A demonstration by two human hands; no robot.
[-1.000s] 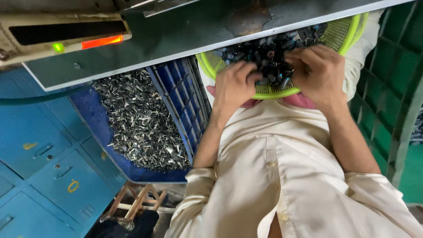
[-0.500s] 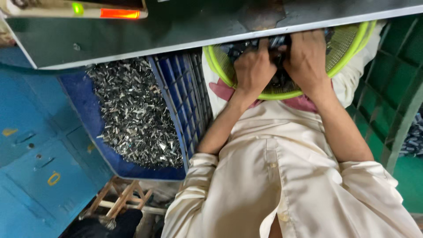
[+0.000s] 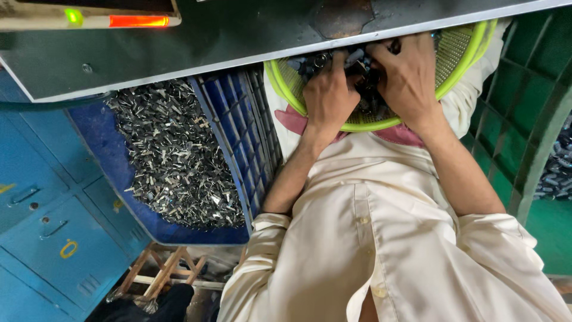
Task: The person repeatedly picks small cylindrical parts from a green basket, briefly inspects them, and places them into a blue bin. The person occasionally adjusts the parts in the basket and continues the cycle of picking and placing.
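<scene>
Head view, looking down the person's front. The far half of the green basket (image 3: 459,62) is cut off by the grey table edge (image 3: 238,36) that runs across the top, so the basket's full load cannot be seen. The dark metal parts (image 3: 372,107) in it show only between and around the hands; their shape is hard to make out.

Left hand (image 3: 329,95): back of the hand toward the camera, fingers (image 3: 339,59) curled down into the parts and close together. Their tips are buried, so whether they pinch a piece cannot be told.

Right hand (image 3: 411,77): likewise knuckles up, fingers (image 3: 384,53) bent and pressed into the heap just beside the left hand, the two nearly touching at the fingertips. What the tips grip is hidden under the hand and table edge.

The basket rests against the person's chest, on a pink cloth (image 3: 292,119), above the cream shirt (image 3: 381,238).

To the person's left stands a blue crate (image 3: 244,143) holding a heap of small silvery clips (image 3: 173,161); its far end passes under the table. A green crate (image 3: 536,119) stands on the other side, with its contents mostly out of frame. A blue cabinet (image 3: 47,238) and a wooden stool (image 3: 161,274) appear lower in the frame, both partly cut off.
</scene>
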